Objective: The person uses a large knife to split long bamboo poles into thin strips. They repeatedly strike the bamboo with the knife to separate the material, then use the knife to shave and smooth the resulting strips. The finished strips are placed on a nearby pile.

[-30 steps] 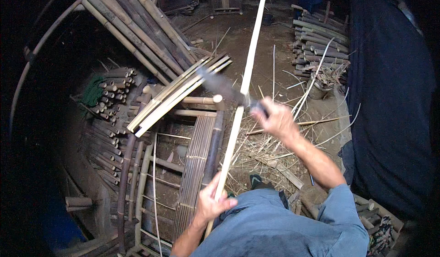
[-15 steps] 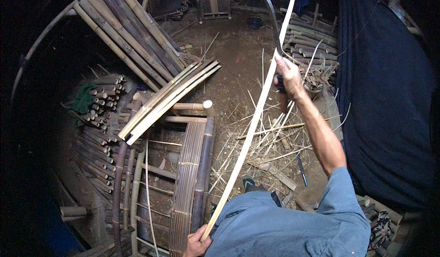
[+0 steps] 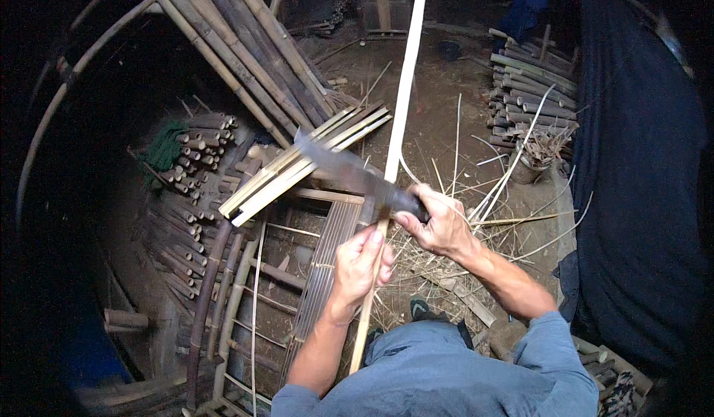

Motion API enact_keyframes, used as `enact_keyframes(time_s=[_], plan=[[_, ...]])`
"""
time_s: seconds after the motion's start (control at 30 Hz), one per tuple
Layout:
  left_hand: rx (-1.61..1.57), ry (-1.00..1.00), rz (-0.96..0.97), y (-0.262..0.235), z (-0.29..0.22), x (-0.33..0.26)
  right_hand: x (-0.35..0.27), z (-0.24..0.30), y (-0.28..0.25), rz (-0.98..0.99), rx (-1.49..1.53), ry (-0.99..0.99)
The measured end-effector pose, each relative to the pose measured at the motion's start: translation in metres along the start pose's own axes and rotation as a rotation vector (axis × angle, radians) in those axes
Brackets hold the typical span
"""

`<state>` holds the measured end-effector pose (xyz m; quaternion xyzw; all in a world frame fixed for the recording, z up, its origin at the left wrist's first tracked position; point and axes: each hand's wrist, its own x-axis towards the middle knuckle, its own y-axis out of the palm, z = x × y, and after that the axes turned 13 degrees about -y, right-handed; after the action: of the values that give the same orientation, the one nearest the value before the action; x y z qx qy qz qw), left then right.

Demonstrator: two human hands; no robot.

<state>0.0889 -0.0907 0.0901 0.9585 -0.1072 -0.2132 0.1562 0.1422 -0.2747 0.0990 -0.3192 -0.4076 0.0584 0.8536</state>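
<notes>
A long, pale bamboo strip (image 3: 406,94) runs from the top of the view down to my body. Around its middle my left hand (image 3: 357,268) is closed, thumb along its face. My right hand (image 3: 445,225) grips the dark handle of a large knife (image 3: 343,168) just above and to the right of the left hand. The blade, smeared by motion, crosses the strip and points to the upper left. A thin curled sliver (image 3: 408,169) stands off the strip's right side near the blade.
Split bamboo slats (image 3: 305,166) lie across a bamboo frame bench (image 3: 323,261) on my left. Cut bamboo poles (image 3: 204,146) are stacked at left, more (image 3: 532,86) at far right. Shavings (image 3: 446,268) litter the floor ahead. A dark cloth (image 3: 639,164) hangs at right.
My left hand has moved up the strip from its lower end to its middle. The knife has come down and toward me, its blade swung from pointing up to pointing left across the strip.
</notes>
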Motion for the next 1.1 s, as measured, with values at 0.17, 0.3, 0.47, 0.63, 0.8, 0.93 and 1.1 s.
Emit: enact_keyframes(time_s=[0.17,0.3,0.47,0.63,0.8,0.93,1.1], plan=[[0.203,0.017,-0.074,-0.001,0.026,-0.023,-0.013,-0.034,-0.016,0.063,-0.324,-0.318],[0.294,0.012,0.023,-0.006,0.05,-0.063,0.016,-0.068,-0.056,-0.077,-0.318,0.174],[0.295,-0.06,-0.052,-0.018,0.067,-0.079,-0.003,-0.078,-0.046,-0.102,-0.443,-0.135],[0.294,-0.09,-0.073,-0.021,0.074,-0.108,0.008,-0.093,-0.055,-0.121,-0.454,-0.046],[0.388,-0.202,-0.062,-0.062,0.11,-0.167,0.021,-0.148,-0.111,-0.189,-0.473,0.281],[0.231,-0.456,-0.06,-0.086,0.136,-0.204,0.021,-0.168,-0.143,-0.091,-0.514,0.362],[0.276,-0.348,-0.114,-0.108,0.161,-0.219,0.028,-0.181,-0.187,-0.35,-0.391,0.554]])
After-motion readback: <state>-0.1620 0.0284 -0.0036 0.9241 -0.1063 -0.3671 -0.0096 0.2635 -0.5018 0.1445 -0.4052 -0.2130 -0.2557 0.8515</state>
